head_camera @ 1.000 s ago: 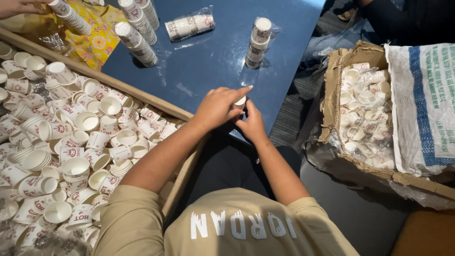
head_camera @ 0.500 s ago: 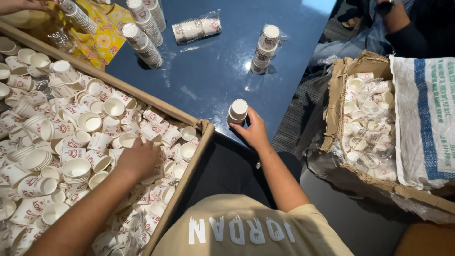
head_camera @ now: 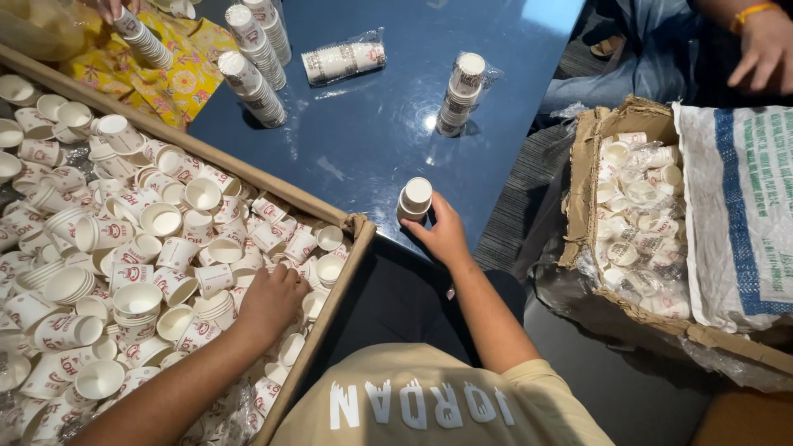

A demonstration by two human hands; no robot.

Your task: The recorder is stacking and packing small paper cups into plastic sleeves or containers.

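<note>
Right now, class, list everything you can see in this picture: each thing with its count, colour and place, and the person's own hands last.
loose cups: too many to count, white with red print, in the left box
left box: one, brown cardboard, against the table's left side
table: one, dark blue, centre
cup stacks: about five, white, lying on the table's far part, two in clear wrap
cloth: one, yellow patterned, top left
right box: one, torn brown cardboard, holding cups and plastic, on the right
sack: one, white with blue stripe, over the right box
another person's hand: one, top right
small stack: one, white, at the table's near edge
left hand: down among the loose cups
right hand: gripping the small stack
</note>
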